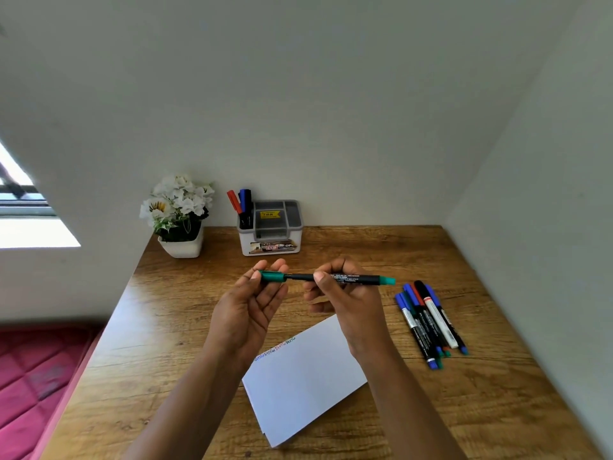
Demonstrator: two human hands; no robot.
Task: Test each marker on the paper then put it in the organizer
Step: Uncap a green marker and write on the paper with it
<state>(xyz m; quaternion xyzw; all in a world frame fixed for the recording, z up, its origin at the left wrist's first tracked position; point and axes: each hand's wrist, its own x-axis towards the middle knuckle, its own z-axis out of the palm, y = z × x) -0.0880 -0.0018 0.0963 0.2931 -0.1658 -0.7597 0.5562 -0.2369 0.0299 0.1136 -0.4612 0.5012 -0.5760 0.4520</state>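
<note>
Left hand point(247, 307): centre frame, pinching green cap point(272, 276).
Organizer point(269, 227): upper centre, holds a few stored markers point(241, 204).
Paper point(298, 376): lower centre, coloured test words present.
Right hand point(348, 293): centre, gripping green marker point(351, 279).
Loose markers point(428, 320): right; probably untested, most work remains.

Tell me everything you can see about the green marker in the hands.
The green marker has a slim black barrel with small white print, a green cap at its left end and a green plug at its right. It looks like plastic. It is held level above the wooden table. The left hand pinches the cap; the right hand grips the barrel.
</note>
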